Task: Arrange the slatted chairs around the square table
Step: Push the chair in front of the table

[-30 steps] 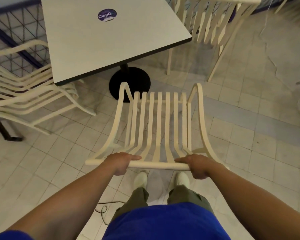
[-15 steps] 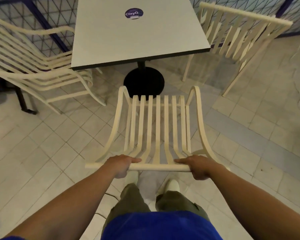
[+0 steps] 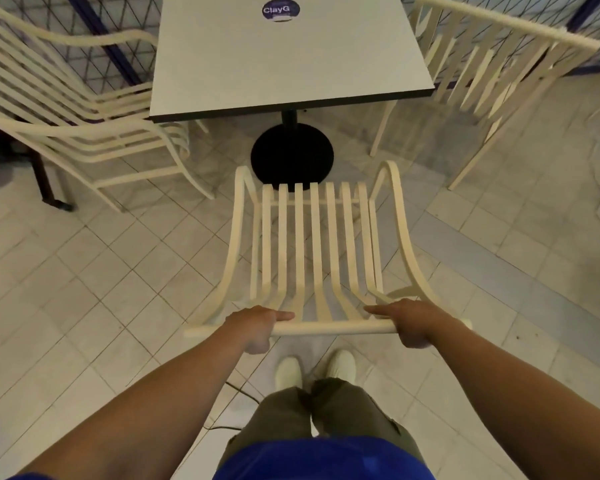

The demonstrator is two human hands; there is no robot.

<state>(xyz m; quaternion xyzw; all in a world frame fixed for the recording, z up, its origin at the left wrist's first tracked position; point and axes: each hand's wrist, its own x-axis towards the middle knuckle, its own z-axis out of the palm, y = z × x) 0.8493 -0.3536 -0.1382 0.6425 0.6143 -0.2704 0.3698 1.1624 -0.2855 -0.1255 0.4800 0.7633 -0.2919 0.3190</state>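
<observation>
A cream slatted chair [image 3: 314, 244] stands in front of me, its seat facing the square grey table [image 3: 288, 53]. My left hand [image 3: 257, 325] and my right hand [image 3: 409, 323] each grip the chair's top back rail, left and right of its middle. The chair's front edge is near the table's black round base [image 3: 291, 155]. A second slatted chair [image 3: 84, 109] is at the table's left side, partly under the top. A third slatted chair [image 3: 492, 64] stands at the table's right side, its back toward me.
The floor is pale tile. A dark metal leg [image 3: 47, 183] stands at the far left. A thin black cable [image 3: 236, 393] lies on the floor by my feet. A blue-framed mesh fence [image 3: 108, 26] runs behind the table.
The view has turned so the table sits straight ahead, and the held chair now lines up squarely with the table's near edge and is closer to its base. Both hands keep their grip.
</observation>
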